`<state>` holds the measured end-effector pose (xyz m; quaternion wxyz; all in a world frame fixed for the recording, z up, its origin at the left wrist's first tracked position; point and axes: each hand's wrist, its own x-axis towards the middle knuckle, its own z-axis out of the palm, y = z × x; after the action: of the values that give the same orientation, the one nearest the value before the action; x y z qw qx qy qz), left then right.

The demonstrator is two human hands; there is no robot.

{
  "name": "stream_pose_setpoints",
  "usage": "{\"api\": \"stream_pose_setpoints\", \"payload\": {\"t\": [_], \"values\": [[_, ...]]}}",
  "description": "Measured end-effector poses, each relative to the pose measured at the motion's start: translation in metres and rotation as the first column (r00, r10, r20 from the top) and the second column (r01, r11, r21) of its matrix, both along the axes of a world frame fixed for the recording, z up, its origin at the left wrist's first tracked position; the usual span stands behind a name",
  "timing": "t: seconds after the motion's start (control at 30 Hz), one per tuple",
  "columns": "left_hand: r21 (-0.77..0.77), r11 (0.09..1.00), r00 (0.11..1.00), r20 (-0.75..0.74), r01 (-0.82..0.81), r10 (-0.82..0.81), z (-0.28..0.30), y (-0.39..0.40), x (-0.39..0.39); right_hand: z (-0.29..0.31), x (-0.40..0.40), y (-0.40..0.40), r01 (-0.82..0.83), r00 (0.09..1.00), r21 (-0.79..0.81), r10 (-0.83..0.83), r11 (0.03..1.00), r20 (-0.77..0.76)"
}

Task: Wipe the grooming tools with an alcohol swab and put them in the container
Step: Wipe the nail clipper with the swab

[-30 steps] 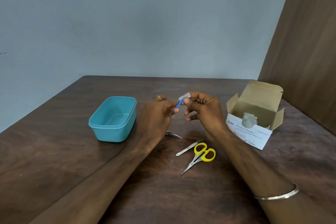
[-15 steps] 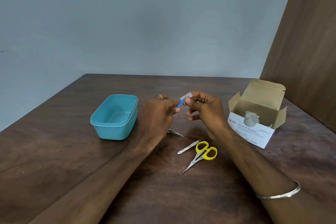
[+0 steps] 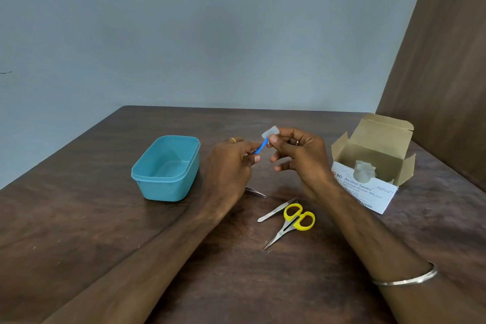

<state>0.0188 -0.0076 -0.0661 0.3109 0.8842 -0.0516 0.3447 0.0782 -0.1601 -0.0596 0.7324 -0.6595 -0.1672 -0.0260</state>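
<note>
Above the surface (image 3: 105,218), our left hand (image 3: 231,166) pinched a blue tool (image 3: 260,147); our right hand (image 3: 299,155) pinched the swab (image 3: 269,132) round its tip. The container (image 3: 165,168) sat at 9 o'clock.

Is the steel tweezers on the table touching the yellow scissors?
Touching. In the head view, the tweezers lie with their far end against the upper handle loop of the yellow scissors, and no gap shows between them.
</note>
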Motion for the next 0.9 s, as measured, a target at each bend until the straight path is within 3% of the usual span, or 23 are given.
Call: {"api": "stream_pose_setpoints", "payload": {"t": [0.17, 0.37, 0.63, 0.9], "values": [[-0.065, 0.997, 0.999, 0.025, -0.032, 0.033, 0.001, 0.001, 0.0, -0.001, 0.002, -0.001, 0.001, 0.998, 0.089, 0.004, 0.996, -0.057], [-0.045, 0.999, 1.0, 0.024, -0.005, 0.006, 0.001, 0.002, -0.001, -0.001, -0.003, 0.002, -0.057, 0.998, -0.017, 0.056, 0.998, -0.035], [-0.023, 0.998, 0.998, 0.016, 0.055, -0.054, 0.0, 0.003, -0.002, 0.0, -0.008, 0.002, -0.15, 0.988, 0.023, 0.151, 0.988, -0.033], [-0.269, 0.957, 0.982, -0.119, 0.109, -0.145, 0.002, -0.001, -0.003, 0.004, -0.007, 0.001, -0.147, 0.984, 0.15, 0.16, 0.978, -0.083]]}}
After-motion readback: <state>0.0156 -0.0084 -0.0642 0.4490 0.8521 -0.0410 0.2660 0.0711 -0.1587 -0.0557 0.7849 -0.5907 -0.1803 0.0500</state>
